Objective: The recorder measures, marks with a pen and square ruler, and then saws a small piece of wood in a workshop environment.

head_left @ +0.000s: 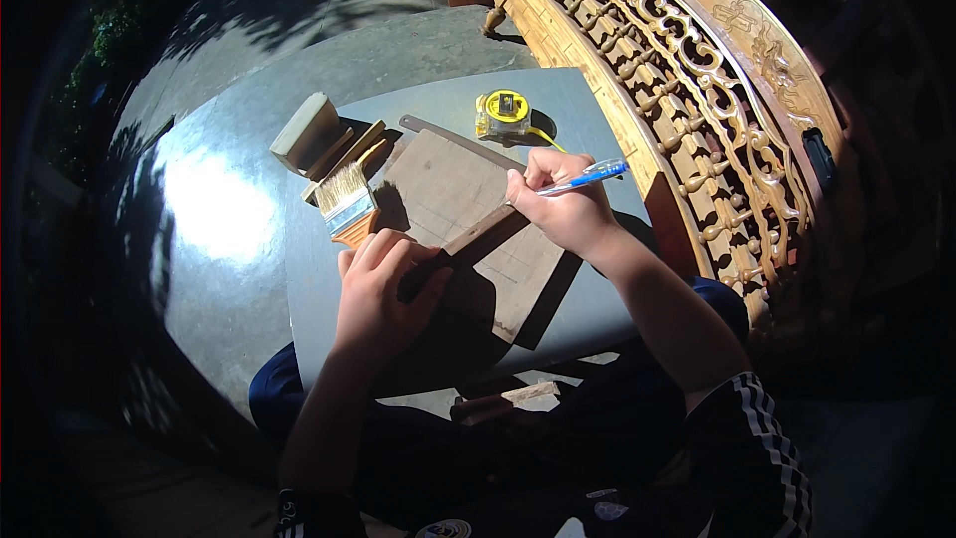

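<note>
Dark strip: the long wooden strip (488, 229) lies across the board (438, 184) at mid-frame, its long axis running from lower left to upper right, between your two hands.
Left hand: your left hand (373, 284) is closed on the strip's lower-left end, fingers above and thumb below.
Right hand: your right hand (568, 204) is clamped around a slim blue-and-clear pen (597, 174) and is the nearer to the strip's upper-right end; the pen's point slants down-left towards that end, though you cannot tell whether it touches.
Board: flat, pale brown wood with thin drawn lines, partly in your shadow.
Metal bar: a narrow, flat bar (458, 143) with a rounded, holed end lies along the board's upper edge.
Brush: pale bristles, metal band and orange handle (349, 209), left of the board.
Tape measure: rounded yellow case (505, 110), upper centre.
Table: smooth, grey surface (597, 314) beneath all these.
Carved furniture: glossy, honey-coloured wood (568, 45) with turned spindles and scrolled fretwork, upper right.
</note>
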A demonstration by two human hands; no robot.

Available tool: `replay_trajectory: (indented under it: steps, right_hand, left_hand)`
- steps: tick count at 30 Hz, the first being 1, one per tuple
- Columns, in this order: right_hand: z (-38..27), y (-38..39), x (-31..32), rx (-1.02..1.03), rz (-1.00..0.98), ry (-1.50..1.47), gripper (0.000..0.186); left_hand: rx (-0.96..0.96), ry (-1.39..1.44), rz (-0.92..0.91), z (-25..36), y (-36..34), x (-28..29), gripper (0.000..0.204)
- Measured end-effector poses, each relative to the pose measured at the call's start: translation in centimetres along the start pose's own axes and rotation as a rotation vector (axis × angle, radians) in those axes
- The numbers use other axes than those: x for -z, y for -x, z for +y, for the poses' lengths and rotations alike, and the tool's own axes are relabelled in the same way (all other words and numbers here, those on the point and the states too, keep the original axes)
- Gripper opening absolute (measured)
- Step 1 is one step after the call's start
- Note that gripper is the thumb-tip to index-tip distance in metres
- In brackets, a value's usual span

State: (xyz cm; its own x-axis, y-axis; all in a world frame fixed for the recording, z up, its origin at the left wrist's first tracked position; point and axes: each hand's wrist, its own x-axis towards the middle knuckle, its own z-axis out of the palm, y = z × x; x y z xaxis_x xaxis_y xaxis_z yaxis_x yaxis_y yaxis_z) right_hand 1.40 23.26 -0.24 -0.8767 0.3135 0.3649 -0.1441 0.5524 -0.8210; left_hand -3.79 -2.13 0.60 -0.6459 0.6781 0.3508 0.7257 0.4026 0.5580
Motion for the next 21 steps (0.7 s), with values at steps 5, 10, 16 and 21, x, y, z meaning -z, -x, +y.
replay_trajectory:
  steps: [5, 10, 16, 21]
  right_hand:
    - [-0.01, -0.01, -0.10, -0.020, 0.002, -0.020, 0.035]
    - [0.30, -0.16, 0.33, 0.033, -0.012, 0.015, 0.036]
    - [0.19, -0.06, 0.29, -0.009, -0.037, -0.039, 0.035]
    - [0.07, 0.00, 0.01, -0.007, 0.002, -0.030, 0.035]
  left_hand:
    - [0.001, -0.002, 0.001, -0.19, 0.07, -0.12, 0.022]
    - [-0.008, -0.008, 0.000, -0.08, -0.04, 0.00, 0.022]
    - [-0.009, -0.014, -0.001, -0.12, 0.06, -0.06, 0.022]
    - [-0.002, -0.008, 0.001, -0.09, 0.08, -0.02, 0.022]
